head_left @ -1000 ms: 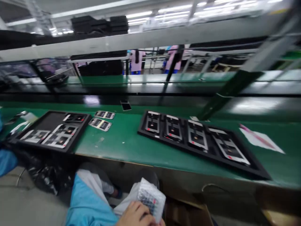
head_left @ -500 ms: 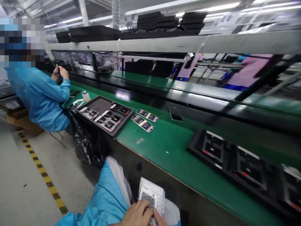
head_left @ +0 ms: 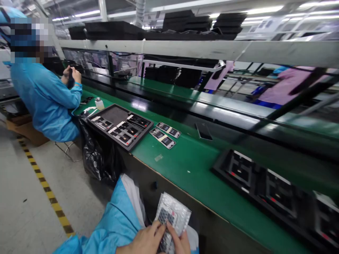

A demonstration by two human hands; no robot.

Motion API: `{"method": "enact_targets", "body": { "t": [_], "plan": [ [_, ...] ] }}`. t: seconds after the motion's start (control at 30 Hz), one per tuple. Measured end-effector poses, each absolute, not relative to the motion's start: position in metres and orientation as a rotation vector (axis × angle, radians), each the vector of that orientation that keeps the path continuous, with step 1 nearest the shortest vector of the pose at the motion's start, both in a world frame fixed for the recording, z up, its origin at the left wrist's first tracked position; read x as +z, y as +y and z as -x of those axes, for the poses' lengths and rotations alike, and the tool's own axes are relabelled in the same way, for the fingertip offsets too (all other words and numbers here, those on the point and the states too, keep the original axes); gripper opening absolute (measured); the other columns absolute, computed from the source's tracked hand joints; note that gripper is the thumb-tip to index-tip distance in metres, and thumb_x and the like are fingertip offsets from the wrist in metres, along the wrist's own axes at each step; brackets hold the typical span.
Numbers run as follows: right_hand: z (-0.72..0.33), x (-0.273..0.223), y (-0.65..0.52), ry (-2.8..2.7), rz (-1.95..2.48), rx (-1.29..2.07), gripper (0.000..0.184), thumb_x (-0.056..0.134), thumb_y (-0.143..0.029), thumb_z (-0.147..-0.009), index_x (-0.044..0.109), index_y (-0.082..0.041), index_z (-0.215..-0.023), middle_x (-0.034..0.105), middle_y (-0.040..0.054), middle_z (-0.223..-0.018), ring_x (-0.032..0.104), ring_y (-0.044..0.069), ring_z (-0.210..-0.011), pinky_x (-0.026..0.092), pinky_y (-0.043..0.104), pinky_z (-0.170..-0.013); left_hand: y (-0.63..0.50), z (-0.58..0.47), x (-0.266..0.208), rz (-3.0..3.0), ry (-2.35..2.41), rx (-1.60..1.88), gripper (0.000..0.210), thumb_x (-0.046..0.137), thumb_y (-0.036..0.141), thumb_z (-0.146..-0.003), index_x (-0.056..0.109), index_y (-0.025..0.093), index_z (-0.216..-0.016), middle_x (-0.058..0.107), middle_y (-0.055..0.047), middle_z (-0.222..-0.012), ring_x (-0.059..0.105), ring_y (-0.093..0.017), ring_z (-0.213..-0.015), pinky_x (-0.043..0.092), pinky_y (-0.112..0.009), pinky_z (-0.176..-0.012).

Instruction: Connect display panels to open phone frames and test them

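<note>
"Bubble-wrap packet (head_left: 177, 214) included, what shows, biggest first?"

"Green workbench (head_left: 185, 164), long and glossy; a co-worker (head_left: 47, 98) in blue, seated along its left stretch; two black trays, the right tray (head_left: 218, 165) and the left tray (head_left: 113, 113), both bearing dark flat parts (head_left: 239, 169)."

"And the packet?"

"Low in front of the bench's near edge; the left hand (head_left: 147, 238) lays bent fingers on it, though whether they grip cannot be told; the right hand (head_left: 181, 243) pinches its lower right part, thumb on top."

"Smaller still?"

"Two pale-framed devices (head_left: 162, 138), just beside the left tray."
</note>
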State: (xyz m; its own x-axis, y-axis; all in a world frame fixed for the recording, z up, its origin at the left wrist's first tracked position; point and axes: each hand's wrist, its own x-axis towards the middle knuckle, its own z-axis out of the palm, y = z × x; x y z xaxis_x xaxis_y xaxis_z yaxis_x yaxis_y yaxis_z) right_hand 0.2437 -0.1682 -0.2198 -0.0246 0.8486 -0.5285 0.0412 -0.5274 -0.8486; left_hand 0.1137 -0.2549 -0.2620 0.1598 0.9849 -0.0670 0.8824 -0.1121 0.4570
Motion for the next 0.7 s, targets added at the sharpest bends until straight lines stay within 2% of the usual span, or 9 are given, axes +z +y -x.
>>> {"method": "enact_targets", "body": {
  "t": [0.03,0.13,0.2,0.3,0.43,0.5,0.57,0.7],
  "plan": [
    [-0.241,-0.22,-0.169,-0.91,1.608,1.631,0.058,0.091,-0.049,-0.048,0.071,-0.019,-0.094,0.077,0.0097,-0.1,0.069,0.039,-0.111,0.057,0.045,-0.096,-0.257,-0.112,-0.257,-2.005,1.76,0.319,0.089,0.079,0.056,-0.08,0.042,0.015,-0.15,0.062,-0.017,-0.134,0.069,-0.027,-0.102,0.057,-0.032,-0.082],
    [-0.229,-0.222,-0.18,-0.783,1.571,1.645,0.066,0.09,-0.052,-0.053,0.068,-0.017,-0.104,0.077,0.0092,-0.102,0.071,0.034,-0.106,0.057,0.04,-0.092,-0.257,-0.105,-0.242,-1.969,1.771,0.354,0.051,0.071,0.04,-0.09,0.057,0.02,-0.134,0.068,-0.012,-0.123,0.068,-0.028,-0.108,0.057,-0.039,-0.095],
    [-0.222,-0.221,-0.187,-0.708,1.546,1.616,0.067,0.089,-0.055,-0.057,0.067,-0.017,-0.107,0.077,0.0091,-0.101,0.073,0.033,-0.101,0.058,0.039,-0.089,-0.256,-0.102,-0.236,-2.006,1.834,0.512,0.033,0.067,0.03,-0.09,0.062,0.02,-0.121,0.067,-0.011,-0.124,0.066,-0.029,-0.113,0.056,-0.042,-0.099],
    [-0.217,-0.22,-0.191,-0.683,1.525,1.612,0.067,0.091,-0.054,-0.058,0.066,-0.016,-0.108,0.077,0.0094,-0.102,0.073,0.032,-0.099,0.058,0.037,-0.089,-0.252,-0.099,-0.233,-2.132,1.853,0.754,0.036,0.06,0.019,-0.091,0.057,0.02,-0.127,0.065,-0.01,-0.131,0.066,-0.027,-0.115,0.057,-0.039,-0.098],
    [-0.22,-0.219,-0.188,-0.694,1.583,1.601,0.066,0.094,-0.051,-0.05,0.068,-0.015,-0.099,0.078,0.0099,-0.099,0.072,0.031,-0.101,0.056,0.036,-0.091,-0.25,-0.099,-0.239,-2.186,1.829,0.763,0.042,0.053,0.013,-0.09,0.052,0.02,-0.132,0.072,-0.007,-0.115,0.071,-0.023,-0.095,0.06,-0.033,-0.082],
    [-0.221,-0.219,-0.188,-0.69,1.586,1.577,0.066,0.093,-0.054,-0.05,0.069,-0.015,-0.097,0.078,0.01,-0.098,0.072,0.032,-0.102,0.055,0.037,-0.092,-0.249,-0.098,-0.242,-2.179,1.815,0.727,0.041,0.053,0.013,-0.088,0.054,0.02,-0.129,0.073,-0.007,-0.109,0.071,-0.023,-0.093,0.059,-0.033,-0.082],
    [-0.22,-0.216,-0.188,-0.67,1.575,1.576,0.065,0.092,-0.057,-0.052,0.07,-0.015,-0.097,0.078,0.0101,-0.098,0.071,0.032,-0.102,0.055,0.039,-0.092,-0.248,-0.097,-0.241,-2.17,1.781,0.714,0.039,0.056,0.013,-0.087,0.056,0.022,-0.125,0.071,-0.007,-0.11,0.07,-0.024,-0.096,0.059,-0.034,-0.085],
    [-0.216,-0.213,-0.191,-0.612,1.57,1.581,0.068,0.091,-0.058,-0.052,0.07,-0.015,-0.1,0.078,0.0103,-0.1,0.072,0.033,-0.102,0.056,0.039,-0.092,-0.243,-0.096,-0.23,-2.146,1.7,0.735,0.039,0.055,0.01,-0.086,0.057,0.023,-0.123,0.065,-0.008,-0.126,0.065,-0.025,-0.111,0.056,-0.038,-0.095]
  ]
}}
